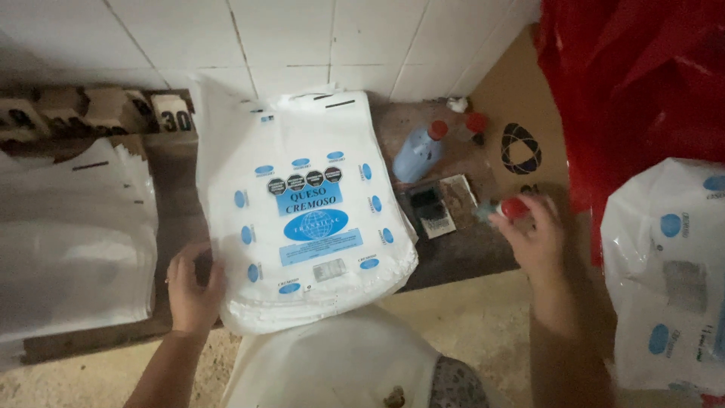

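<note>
White plastic bags [306, 227] lie stacked on the brown counter [468, 253]. The left hand [192, 291] presses their left edge, grip released. The right hand [532, 234] is grasping a red-knobbed stamp [513, 208]; best to hold the stack flat and steady.

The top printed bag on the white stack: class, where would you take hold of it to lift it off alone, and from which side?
Probably at the lower-left corner, coming from the left, where the left hand already rests on the stack of printed plastic bags. The sheets lie flat and fan out slightly along that bottom edge, so a single layer can be pinched there.
</note>
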